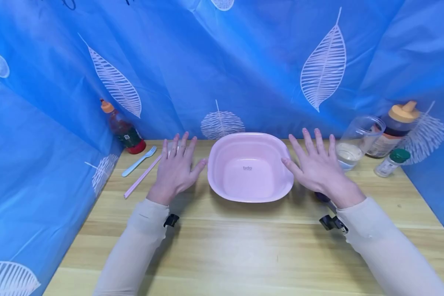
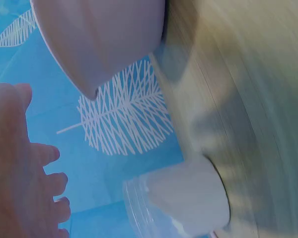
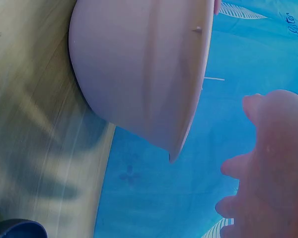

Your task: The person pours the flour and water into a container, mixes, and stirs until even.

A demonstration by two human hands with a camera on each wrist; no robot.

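A pink plastic basin (image 1: pixel 249 181) stands on the table between the two hands. My left hand (image 1: pixel 175 172) hovers by its left side, fingers spread and holding nothing; the hand (image 2: pixel 20 168) shows apart from the basin (image 2: pixel 104 39) in the left wrist view. Below that hand stands a clear container with white contents (image 2: pixel 188 198), mostly hidden in the head view. Over on the basin's right, my right hand (image 1: pixel 318 170) is spread too, its thumb near the rim. The right wrist view shows this hand (image 3: pixel 273 173) apart from the basin (image 3: pixel 134 69).
At left are a red sauce bottle (image 1: pixel 127 131), a light-blue fork (image 1: pixel 139 161) and a pink straw-like stick (image 1: pixel 142 177). A clear cup (image 1: pixel 349 154), a dark sauce bottle (image 1: pixel 386 137) and a green-capped jar (image 1: pixel 392 162) stand at right. A dark object (image 1: pixel 322 197) is partly hidden below the right wrist.
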